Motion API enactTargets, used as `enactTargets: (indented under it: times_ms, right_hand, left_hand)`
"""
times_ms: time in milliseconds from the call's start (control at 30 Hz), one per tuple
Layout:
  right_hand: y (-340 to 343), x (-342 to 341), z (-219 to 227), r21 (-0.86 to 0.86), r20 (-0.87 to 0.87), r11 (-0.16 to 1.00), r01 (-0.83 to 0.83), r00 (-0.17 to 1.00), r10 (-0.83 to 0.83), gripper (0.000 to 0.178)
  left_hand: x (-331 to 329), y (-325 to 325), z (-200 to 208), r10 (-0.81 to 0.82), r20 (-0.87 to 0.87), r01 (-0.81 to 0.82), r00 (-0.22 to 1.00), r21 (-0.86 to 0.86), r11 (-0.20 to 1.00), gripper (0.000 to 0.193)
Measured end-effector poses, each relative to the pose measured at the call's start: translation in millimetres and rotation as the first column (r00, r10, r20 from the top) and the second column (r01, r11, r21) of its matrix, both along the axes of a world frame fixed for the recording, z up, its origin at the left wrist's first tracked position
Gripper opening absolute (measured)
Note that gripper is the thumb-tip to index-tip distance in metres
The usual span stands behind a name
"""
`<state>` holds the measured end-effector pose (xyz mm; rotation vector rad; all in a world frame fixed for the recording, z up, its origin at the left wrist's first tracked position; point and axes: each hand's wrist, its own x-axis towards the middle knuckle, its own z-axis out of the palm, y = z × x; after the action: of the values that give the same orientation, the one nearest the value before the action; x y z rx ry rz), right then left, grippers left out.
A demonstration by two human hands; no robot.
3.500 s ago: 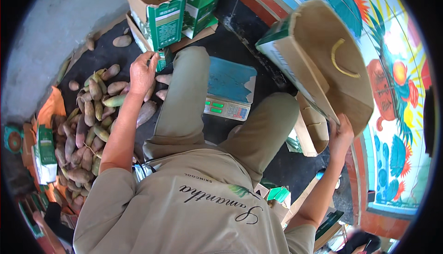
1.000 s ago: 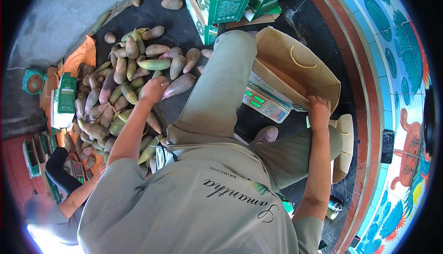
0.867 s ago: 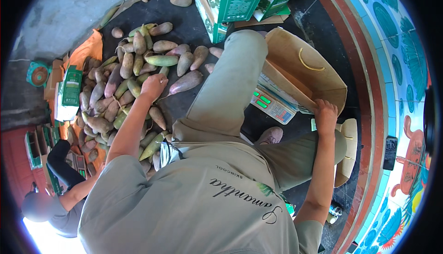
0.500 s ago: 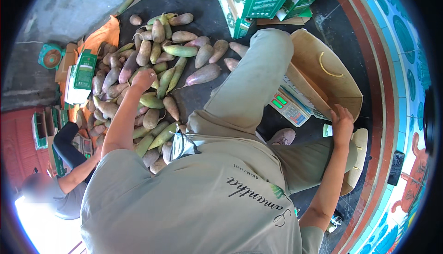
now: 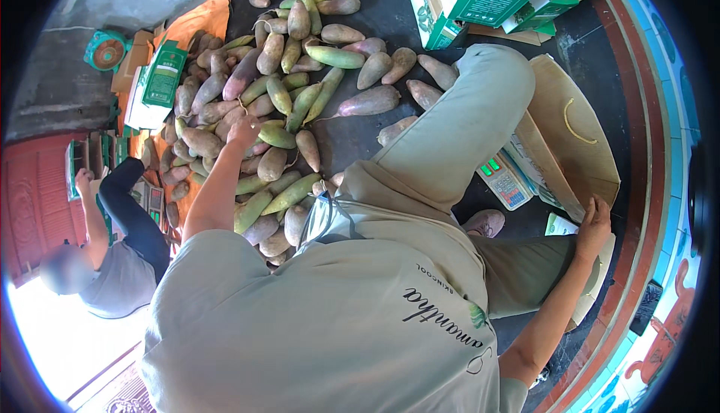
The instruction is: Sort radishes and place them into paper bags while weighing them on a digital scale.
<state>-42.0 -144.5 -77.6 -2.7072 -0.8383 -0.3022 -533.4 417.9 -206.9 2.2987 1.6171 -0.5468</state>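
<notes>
- While the bare left hand (image 5: pixel 244 130) hung low over the heap of long, tapering green and pinkish-brown root vegetables (image 5: pixel 279 95), its fingers were bent and partly lost against them; whether it pinched one could not be told.
- The bare right hand (image 5: pixel 594 227) pinched the near corner of the open brown cardboard box with a yellow cord handle (image 5: pixel 566 102), well apart from the left.
- That box stood tilted beyond the knee in olive trousers (image 5: pixel 487 87), overlapping the flat scale with green-lit displays (image 5: pixel 504 181); whether it rested on the scale was hidden.
- A loosened right-hand hold could have let the leaning box tip or slide, since little else visibly steadied it.
- A root pulled from low in the heap could have set its neighbours rolling across the dark floor (image 5: pixel 349 137), being smooth, rounded and loosely piled.
- The knee, close beside the box, could have knocked it, and pressure on the rim might have upset any reading.
</notes>
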Motion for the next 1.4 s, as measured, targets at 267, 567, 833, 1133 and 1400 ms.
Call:
enactTargets:
  times_ms: [267,567,833,1133,1400]
  right_hand:
    - [-9.9,2.3,1.2,0.097,-0.017,0.992,0.085,0.996,-0.084,0.015]
    - [-12.8,3.8,-4.3,0.044,0.017,0.996,0.084,0.996,-0.085,0.014]
    - [-1.0,-0.9,-3.9,0.015,0.044,0.997,0.071,0.996,-0.072,0.012]
    - [24.2,-14.2,4.4,0.075,0.04,0.996,0.043,0.998,-0.046,0.01]
    - [25.2,-17.7,2.5,0.143,-0.027,0.988,-0.065,0.997,0.07,0.007]
  left_hand:
    - [8.9,-19.1,-3.7,-0.053,-0.075,0.069,0.996,0.223,0.972,0.034]
    - [8.8,-3.6,-8.5,-0.171,-0.413,0.189,0.895,0.004,0.982,0.034]
    - [25.3,-4.6,-16.9,-0.12,-0.473,0.106,0.873,-0.056,0.993,0.026]
    - [33.8,-25.3,-46.1,-0.151,-0.341,0.064,0.928,-0.254,0.965,0.038]
    - [101.5,-8.2,29.3,0.415,0.546,-0.161,0.728,-0.453,0.877,0.028]
